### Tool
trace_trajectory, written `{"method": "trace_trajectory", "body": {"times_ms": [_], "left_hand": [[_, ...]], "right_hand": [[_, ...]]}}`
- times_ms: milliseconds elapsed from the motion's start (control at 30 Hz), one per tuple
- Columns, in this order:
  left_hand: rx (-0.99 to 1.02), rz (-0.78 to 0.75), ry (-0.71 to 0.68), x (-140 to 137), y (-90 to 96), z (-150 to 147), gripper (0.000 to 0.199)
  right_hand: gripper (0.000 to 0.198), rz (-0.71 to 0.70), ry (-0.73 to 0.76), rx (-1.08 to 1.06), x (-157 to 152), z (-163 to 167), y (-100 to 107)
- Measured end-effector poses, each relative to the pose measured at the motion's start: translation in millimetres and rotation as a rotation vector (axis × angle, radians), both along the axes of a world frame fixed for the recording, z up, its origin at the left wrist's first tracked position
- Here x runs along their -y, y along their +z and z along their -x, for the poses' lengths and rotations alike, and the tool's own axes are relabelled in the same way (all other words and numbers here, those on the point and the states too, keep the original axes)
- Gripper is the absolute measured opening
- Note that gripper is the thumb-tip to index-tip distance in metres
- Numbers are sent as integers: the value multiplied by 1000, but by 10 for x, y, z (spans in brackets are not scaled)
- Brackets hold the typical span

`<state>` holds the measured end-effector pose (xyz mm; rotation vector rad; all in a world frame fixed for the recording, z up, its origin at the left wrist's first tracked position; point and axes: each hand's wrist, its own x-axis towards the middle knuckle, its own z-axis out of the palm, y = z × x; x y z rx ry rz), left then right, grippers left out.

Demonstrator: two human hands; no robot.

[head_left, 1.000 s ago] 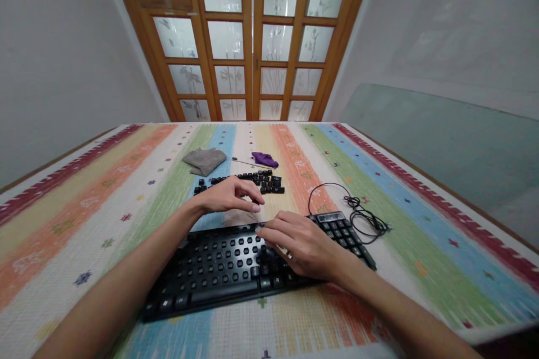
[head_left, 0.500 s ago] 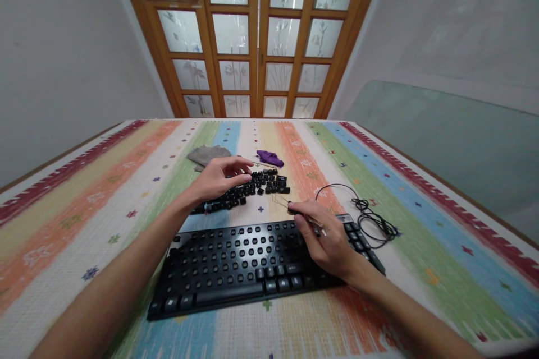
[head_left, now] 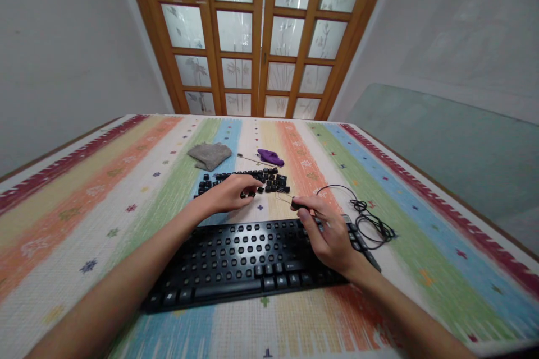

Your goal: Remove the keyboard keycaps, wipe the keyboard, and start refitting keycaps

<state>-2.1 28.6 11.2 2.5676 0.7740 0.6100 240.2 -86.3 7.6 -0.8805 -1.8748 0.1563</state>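
A black keyboard (head_left: 236,261) lies across the table in front of me, most of its keycaps off and bare key posts showing. Behind it is a spread of loose black keycaps (head_left: 278,182). Over the near side of these keycaps is my left hand (head_left: 233,190), its fingers bent and apart. The index fingertip is close to one loose keycap (head_left: 260,189); another dark keycap shows by the thumb. My right hand (head_left: 330,235), above the keyboard's right part, grips a wire keycap puller (head_left: 295,203) by its black handle. The puller's thin wires point left toward the keycaps.
A grey cloth (head_left: 209,155), a thin stick-like tool (head_left: 252,159) with a dark end and a purple cloth (head_left: 270,157) lie beyond the keycaps. The keyboard's coiled cable (head_left: 373,224) sits at the right. A striped cloth (head_left: 126,224) covers the table.
My left hand has come down and nearer to me, onto the near side of the keycaps. My right hand, still holding the puller, has shifted slightly.
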Motion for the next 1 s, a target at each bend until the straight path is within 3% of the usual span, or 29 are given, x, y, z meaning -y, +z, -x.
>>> {"method": "trace_trajectory", "body": {"times_ms": [100,267,467,633,767,933,1000], "left_hand": [[-11,-48,-8,0,-98,-10,42],[-60,-95,12,-4,-186,-13,35],[-88,-153,17,-29,-218,-8,34],[-95,-140,53,-34,-233,0,45],[-134,-125,85,-35,-220,2,49],[-183,-171,83,-26,-206,0,44],[-195,-180,84,-22,-209,-4,43]], "right_hand": [[18,24,16,5,13,5,11],[15,113,38,27,42,1,34],[24,429,269,80,97,21,84],[36,572,415,134,144,96,94],[39,670,419,73,176,167,21],[36,936,368,-89,169,250,-84],[37,935,360,-67,179,280,-68]]}}
